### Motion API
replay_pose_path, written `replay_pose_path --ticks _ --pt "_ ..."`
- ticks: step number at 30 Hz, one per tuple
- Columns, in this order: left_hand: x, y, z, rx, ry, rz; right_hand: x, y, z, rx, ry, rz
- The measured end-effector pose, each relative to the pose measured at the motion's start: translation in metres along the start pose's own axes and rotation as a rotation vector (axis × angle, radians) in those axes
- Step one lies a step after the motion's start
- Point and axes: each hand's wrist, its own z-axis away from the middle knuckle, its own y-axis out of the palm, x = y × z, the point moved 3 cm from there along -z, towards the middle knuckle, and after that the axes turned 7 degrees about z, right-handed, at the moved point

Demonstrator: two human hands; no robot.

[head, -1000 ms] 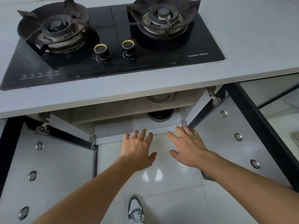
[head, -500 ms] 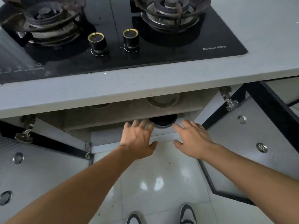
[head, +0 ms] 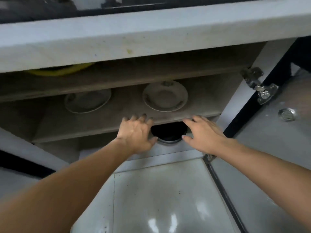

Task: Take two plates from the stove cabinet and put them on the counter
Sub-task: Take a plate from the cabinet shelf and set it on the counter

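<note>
Two pale plates on the cabinet's upper shelf [head: 101, 126]: right plate [head: 165, 98] near the shelf's front, left plate [head: 87, 101] well apart from it, dimmer, partly blurred. Neither touched yet.

Left hand [head: 136, 133] and right hand [head: 203, 133] both spread wide, palms down, holding nothing, fingertips at the shelf's front edge. They flank a dark round vessel [head: 169, 133] on the lower level, likely passing it on the way to the plates.

Bench [head: 117, 39] overhangs above, its top hidden here. Open door's hinge [head: 259, 88] at right.

Dim cabinet interior [head: 117, 125] – motion blur throughout, glare on floor tiles [head: 161, 219], wide-angle edge warp
</note>
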Motion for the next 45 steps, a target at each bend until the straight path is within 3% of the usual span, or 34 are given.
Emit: replay_pose_path --ticks 9,13,20,26,38,41,45 --pt "0.018 0.029 -0.067 -0.11 -0.094 -0.072 -0.037 0.037 -0.061 -0.152 0.118 -0.149" --pt "0.029 0.036 -0.086 -0.211 -0.09 0.01 -0.041 0.038 -0.084 -0.299 0.106 -0.179" --pt "0.048 0.038 -0.11 -0.29 -0.176 0.017 -0.054 0.04 -0.122 -0.394 0.195 -0.345" --pt "0.052 0.036 -0.125 -0.262 -0.333 0.308 -0.062 0.038 -0.139 -0.369 0.321 -0.415" --pt "0.05 0.044 -0.137 -0.286 -0.419 0.489 -0.063 0.038 -0.155 -0.369 0.397 -0.56" --pt "0.055 0.049 -0.142 -0.266 -0.459 0.64 -0.061 0.038 -0.158 -0.364 0.427 -0.617" --pt "0.06 0.05 -0.148 -0.276 -0.598 0.938 -0.064 0.042 -0.165 -0.377 0.55 -0.876"
